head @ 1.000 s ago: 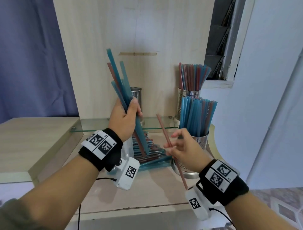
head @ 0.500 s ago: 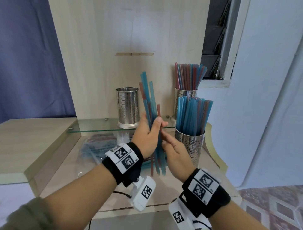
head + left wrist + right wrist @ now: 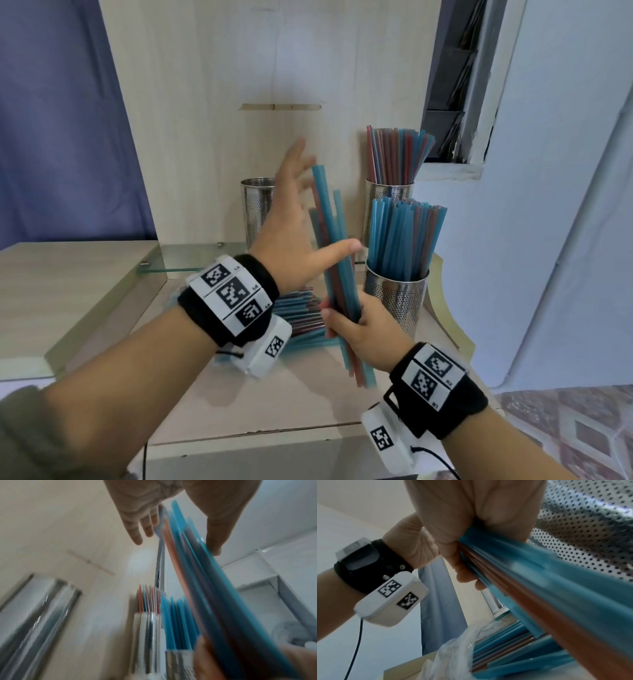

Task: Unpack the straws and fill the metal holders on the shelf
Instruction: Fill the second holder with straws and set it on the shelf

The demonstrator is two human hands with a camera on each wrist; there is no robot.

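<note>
We grip a bundle of straws (image 3: 337,274) in our right hand (image 3: 363,329), our left hand (image 3: 291,240) spread open beside it. Two holders (image 3: 397,294) stand full. The empty holder (image 3: 258,205) and loose straws (image 3: 298,308) on the counter remain.

No text, label or number can be read anywhere.

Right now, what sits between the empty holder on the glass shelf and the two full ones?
In the head view, the open left hand and the straw bunch gripped by the right hand stand between the empty holder and the full holders.
</note>
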